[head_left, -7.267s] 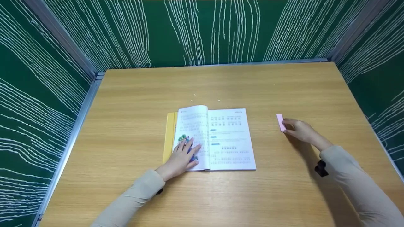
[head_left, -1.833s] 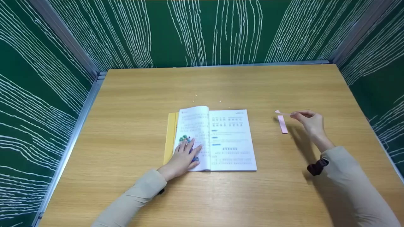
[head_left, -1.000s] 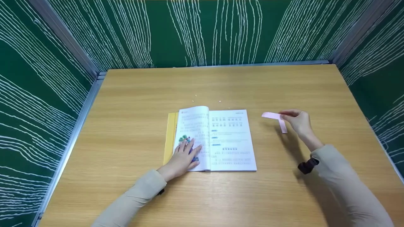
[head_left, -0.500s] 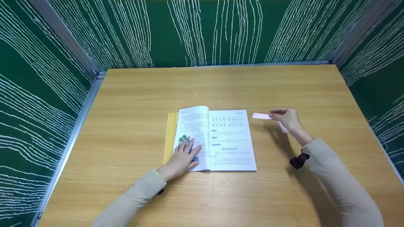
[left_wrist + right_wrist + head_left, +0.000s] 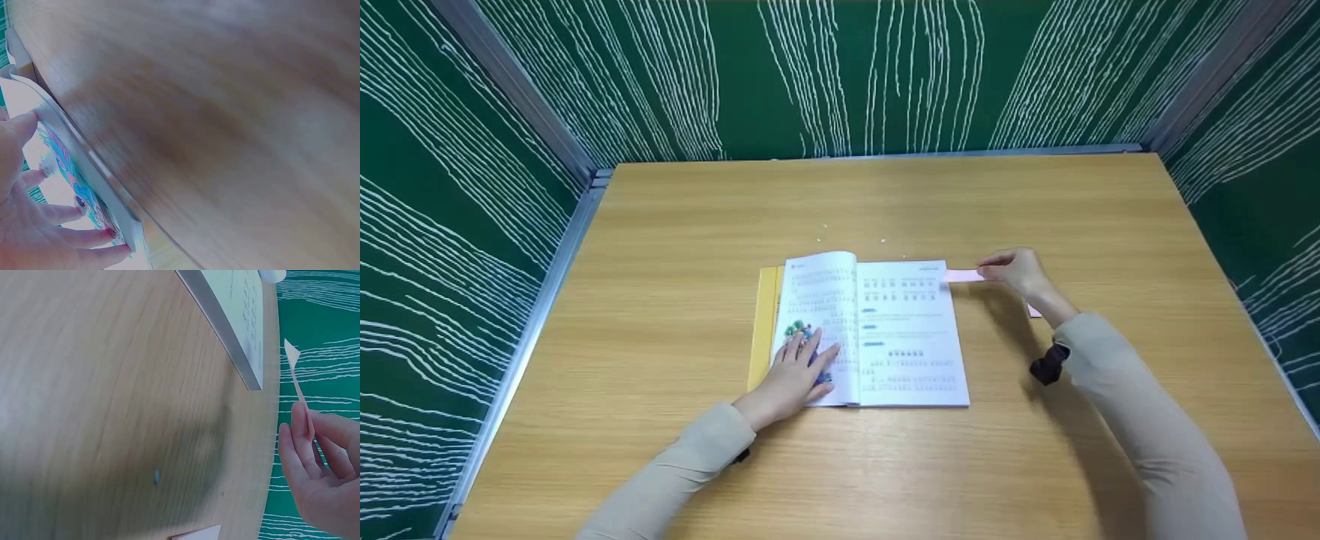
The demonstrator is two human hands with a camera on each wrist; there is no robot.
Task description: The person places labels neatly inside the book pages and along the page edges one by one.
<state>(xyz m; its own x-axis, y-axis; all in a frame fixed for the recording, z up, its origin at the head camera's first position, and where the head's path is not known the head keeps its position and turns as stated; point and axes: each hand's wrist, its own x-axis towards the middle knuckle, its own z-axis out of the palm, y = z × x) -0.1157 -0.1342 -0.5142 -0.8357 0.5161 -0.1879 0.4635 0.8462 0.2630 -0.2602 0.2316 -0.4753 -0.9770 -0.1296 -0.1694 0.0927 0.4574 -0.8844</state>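
Note:
An open book (image 5: 911, 322) lies in the middle of the table, its left-hand pages folded over a yellow cover or book beneath. My left hand (image 5: 789, 379) rests with spread fingers on the left page, partly covering a coloured picture; the left wrist view shows the fingers (image 5: 84, 238) near the page's edge. Between thumb and fingers my right hand (image 5: 1015, 270) pinches a pink sticky note (image 5: 962, 276). The note's free end reaches the book's upper right edge. In the right wrist view the note (image 5: 293, 363) is raised, its tip bent. Behind my right wrist, mostly hidden, lies the pink sticky note pad (image 5: 1036, 312).
Several tiny white specks lie on the wooden table (image 5: 682, 225) beyond the book. Green panels (image 5: 855, 75) with white lines stand along the back and sides, framed by grey rails. A dark wrist camera (image 5: 1048, 365) hangs beneath my right sleeve.
My right hand lifted a single sticky note off the pad and carried it left to the book's edge. The pad stayed behind on the table. My left hand kept its place on the page.

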